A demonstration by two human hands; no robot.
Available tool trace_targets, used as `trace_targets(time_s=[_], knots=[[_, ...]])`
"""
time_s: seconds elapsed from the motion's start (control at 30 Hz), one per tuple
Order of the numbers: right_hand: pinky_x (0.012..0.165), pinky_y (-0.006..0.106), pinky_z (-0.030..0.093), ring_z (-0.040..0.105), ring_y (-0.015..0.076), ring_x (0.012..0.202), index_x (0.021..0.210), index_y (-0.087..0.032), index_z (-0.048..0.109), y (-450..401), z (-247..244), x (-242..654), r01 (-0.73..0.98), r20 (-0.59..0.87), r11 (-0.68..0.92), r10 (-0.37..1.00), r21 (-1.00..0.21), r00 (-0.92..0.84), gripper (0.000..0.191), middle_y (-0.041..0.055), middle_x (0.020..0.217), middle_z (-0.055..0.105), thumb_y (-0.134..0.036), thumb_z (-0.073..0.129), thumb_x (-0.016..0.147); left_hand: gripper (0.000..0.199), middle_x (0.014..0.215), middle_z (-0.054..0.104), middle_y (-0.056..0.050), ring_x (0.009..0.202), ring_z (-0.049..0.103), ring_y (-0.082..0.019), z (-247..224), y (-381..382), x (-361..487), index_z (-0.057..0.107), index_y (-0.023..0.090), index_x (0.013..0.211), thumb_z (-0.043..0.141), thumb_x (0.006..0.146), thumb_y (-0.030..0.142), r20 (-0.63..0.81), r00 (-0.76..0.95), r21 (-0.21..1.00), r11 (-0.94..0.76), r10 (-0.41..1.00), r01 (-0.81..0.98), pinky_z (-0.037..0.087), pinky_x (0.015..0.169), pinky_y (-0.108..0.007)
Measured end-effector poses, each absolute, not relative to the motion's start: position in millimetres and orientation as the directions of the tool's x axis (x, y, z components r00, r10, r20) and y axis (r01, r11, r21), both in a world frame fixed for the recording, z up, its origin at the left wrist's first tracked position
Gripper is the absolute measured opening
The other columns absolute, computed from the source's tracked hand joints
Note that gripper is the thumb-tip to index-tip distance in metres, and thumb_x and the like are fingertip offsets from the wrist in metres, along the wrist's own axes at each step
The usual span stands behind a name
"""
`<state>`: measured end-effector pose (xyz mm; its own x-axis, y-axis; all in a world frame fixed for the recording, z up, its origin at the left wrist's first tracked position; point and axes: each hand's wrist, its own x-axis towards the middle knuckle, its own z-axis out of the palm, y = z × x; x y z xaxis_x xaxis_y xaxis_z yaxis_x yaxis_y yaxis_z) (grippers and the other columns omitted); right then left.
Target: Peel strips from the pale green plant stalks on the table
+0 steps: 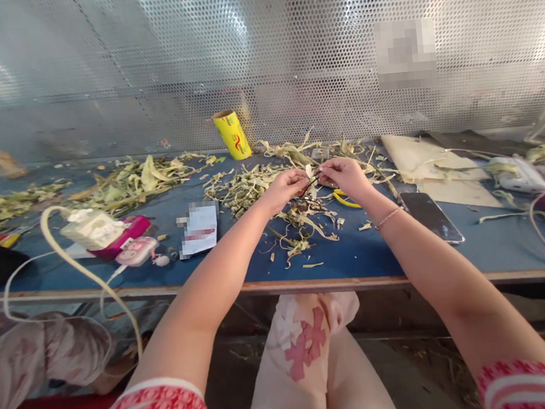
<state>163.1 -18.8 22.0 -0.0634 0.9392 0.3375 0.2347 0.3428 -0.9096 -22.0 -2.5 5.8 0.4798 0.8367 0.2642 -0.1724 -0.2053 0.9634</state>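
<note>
My left hand (286,187) and my right hand (344,176) meet over the blue table (376,252), fingers pinched. Between them runs a thin dark strand (309,185) with a pale leaf strip; each hand grips one end. Under the hands lies a heap of dried pale green leaf strips (302,218). A yellow loop-shaped object (346,199) lies just below my right hand.
A yellow roll (232,133) stands at the back by the perforated metal wall. A phone (430,216) lies right of my right wrist, a white card (200,226) to the left. A white power strip (92,228) with cable and pink items sit far left. Another person's legs show at lower left.
</note>
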Motion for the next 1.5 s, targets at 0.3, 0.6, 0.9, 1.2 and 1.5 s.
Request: trace_targets(time_s=[0.3, 0.6, 0.9, 1.2, 1.5], knots=[[0.077, 0.029, 0.055, 0.066, 0.0134, 0.082, 0.097, -0.016, 0.058, -6, 23, 175, 0.255, 0.369, 0.299, 0.88, -0.92, 0.301, 0.023, 0.0067, 0.089, 0.067, -0.034, 0.045, 0.09, 0.031, 0.066, 0.055, 0.005, 0.061, 0.061, -0.01, 7, 0, -28, 0.055, 0.023, 0.086, 0.078, 0.067, 0.031, 0.16, 0.517, 0.937, 0.035, 0.841, -0.348, 0.048, 0.065, -0.028], [0.083, 0.031, 0.054, 0.066, 0.015, 0.095, 0.112, -0.016, 0.058, -3, 25, 190, 0.382, 0.493, 0.375, 0.824, -0.844, 0.28, 0.032, 0.0095, 0.101, 0.067, -0.032, 0.037, 0.093, 0.023, 0.076, 0.059, 0.003, 0.065, 0.056, -0.007, 8, 9, -30, 0.066, 0.024, 0.095, 0.071, 0.073, 0.021, 0.187, 0.351, 0.907, -0.024, 0.918, -0.42, 0.043, 0.059, -0.021], [0.092, 0.035, 0.046, 0.059, 0.0271, 0.11, 0.116, -0.009, 0.061, -15, 23, 200, 0.973, 0.231, 0.164, 0.965, -0.16, -0.125, 0.042, 0.0169, 0.119, 0.064, -0.019, 0.053, 0.076, 0.021, 0.069, 0.055, 0.002, 0.06, 0.053, -0.009, 7, 15, -32, 0.066, 0.027, 0.095, 0.063, 0.077, 0.017, 0.197, 0.246, 0.92, -0.093, 0.949, -0.381, 0.038, 0.053, -0.023], [0.066, 0.032, 0.047, 0.065, 0.0293, 0.092, 0.123, -0.005, 0.049, -19, 21, 204, 0.999, -0.112, 0.034, 0.993, -0.003, -0.034, 0.06, 0.0209, 0.108, 0.066, -0.033, 0.058, 0.071, 0.023, 0.069, 0.057, 0.003, 0.059, 0.055, -0.006, 12, 8, -31, 0.063, 0.023, 0.096, 0.057, 0.079, 0.008, 0.128, 0.299, 0.892, 0.022, 0.946, -0.451, 0.045, 0.06, -0.023], [0.075, 0.034, 0.048, 0.064, 0.0322, 0.103, 0.116, -0.005, 0.053, -24, 26, 198, 0.997, 0.029, -0.066, 0.997, -0.031, 0.067, 0.047, 0.0234, 0.109, 0.065, -0.025, 0.054, 0.073, 0.022, 0.075, 0.061, 0.002, 0.068, 0.063, -0.009, 7, 14, -32, 0.056, 0.019, 0.091, 0.057, 0.076, 0.002, 0.16, 0.226, 0.883, -0.037, 0.961, -0.468, 0.053, 0.067, -0.025]])
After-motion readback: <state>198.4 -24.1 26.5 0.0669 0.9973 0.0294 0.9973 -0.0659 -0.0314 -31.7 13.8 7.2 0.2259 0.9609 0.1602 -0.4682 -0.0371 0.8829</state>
